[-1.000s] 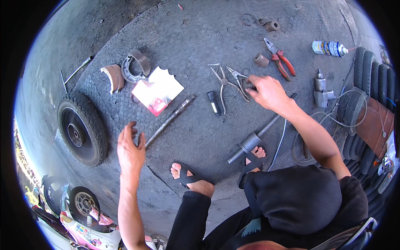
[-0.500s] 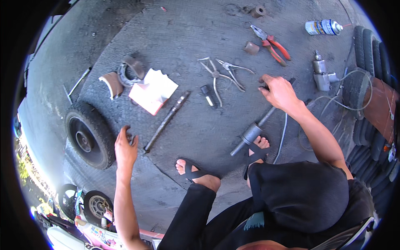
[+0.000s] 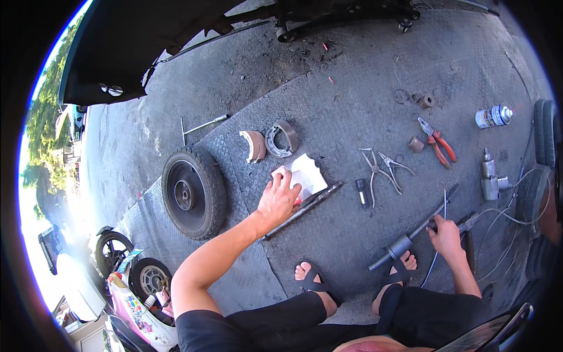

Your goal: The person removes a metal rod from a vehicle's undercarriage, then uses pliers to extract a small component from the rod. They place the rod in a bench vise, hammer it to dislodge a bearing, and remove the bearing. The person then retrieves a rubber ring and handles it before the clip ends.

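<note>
My left hand (image 3: 278, 200) is closed over the near-left side of a white paper packet with a red edge (image 3: 308, 174), fingertips bent down on it. Beside it lies a long dark metal rod (image 3: 305, 210), partly behind the hand. My right hand (image 3: 447, 239) hangs just by the shaft of a slide hammer (image 3: 400, 246) with a thick sliding weight. Its index finger and thumb are apart, the fingertip close to or touching the shaft. Two curved brake shoes, one tan-lined (image 3: 253, 146) and one darker (image 3: 282, 139), lie beyond the packet.
A small wheel (image 3: 193, 192) rests at left, near a T-handle wrench (image 3: 205, 126). Toward the right are circlip pliers (image 3: 377, 176), red-handled pliers (image 3: 435, 142), a spray can (image 3: 494, 117) and an air impact wrench (image 3: 491, 176) with its hose. A scooter (image 3: 138, 311) stands lower left.
The view has swung left, bringing a dark vehicle underside into sight. My left hand has reached from beside the wheel onto the paper packet. My right hand has come down toward the slide hammer's shaft.
</note>
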Available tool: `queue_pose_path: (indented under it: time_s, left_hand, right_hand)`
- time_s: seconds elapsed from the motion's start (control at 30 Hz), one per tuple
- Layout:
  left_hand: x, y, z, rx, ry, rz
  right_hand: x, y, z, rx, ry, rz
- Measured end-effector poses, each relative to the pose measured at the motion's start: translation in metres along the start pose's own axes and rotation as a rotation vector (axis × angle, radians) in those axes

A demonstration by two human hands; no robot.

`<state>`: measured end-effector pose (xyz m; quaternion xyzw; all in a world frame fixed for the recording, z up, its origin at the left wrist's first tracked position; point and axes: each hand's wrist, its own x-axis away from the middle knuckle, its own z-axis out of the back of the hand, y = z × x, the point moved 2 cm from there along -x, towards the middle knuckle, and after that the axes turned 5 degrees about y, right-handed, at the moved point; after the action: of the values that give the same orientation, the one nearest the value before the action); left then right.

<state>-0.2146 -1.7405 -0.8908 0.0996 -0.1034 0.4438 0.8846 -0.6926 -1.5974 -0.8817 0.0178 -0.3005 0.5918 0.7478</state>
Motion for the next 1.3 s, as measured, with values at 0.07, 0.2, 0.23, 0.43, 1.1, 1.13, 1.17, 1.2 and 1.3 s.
queue_pose_path:
  time_s: [0.07, 0.2, 0.23, 0.43, 1.1, 1.13, 1.17, 1.2, 1.3]
  left_hand:
    - [0.017, 0.0, -0.001, 0.01, -0.104, -0.027]
    - [0.058, 0.017, 0.002, 0.044, -0.064, -0.032]
    - [0.069, 0.028, 0.003, 0.075, -0.069, -0.015]
    - [0.118, 0.082, 0.011, 0.449, -0.008, 0.002]
    - [0.031, -0.091, -0.117, 0.5, 0.401, 0.345]
    - [0.029, -0.095, -0.124, 0.51, 0.396, 0.37]
    - [0.027, -0.099, -0.13, 0.554, 0.385, 0.391]
    - [0.026, -0.102, -0.133, 0.614, 0.354, 0.417]
    - [0.024, -0.1, -0.122, 0.535, 0.448, 0.352]
  right_hand:
    - [0.015, 0.001, -0.006, -0.017, 0.033, -0.054]
    - [0.042, -0.012, -0.026, -0.085, 0.054, -0.152]
    - [0.046, -0.02, -0.032, -0.103, 0.1, -0.103]
    - [0.047, -0.09, -0.058, -0.215, -0.028, 0.055]
    - [0.064, -0.171, -0.068, -0.041, -0.243, 0.317]
    - [0.067, -0.159, -0.064, -0.037, -0.218, 0.273]
    - [0.07, -0.148, -0.061, -0.047, -0.195, 0.237]
    - [0.075, -0.138, -0.056, -0.087, -0.151, 0.227]
    - [0.082, -0.114, -0.043, -0.145, -0.069, 0.13]
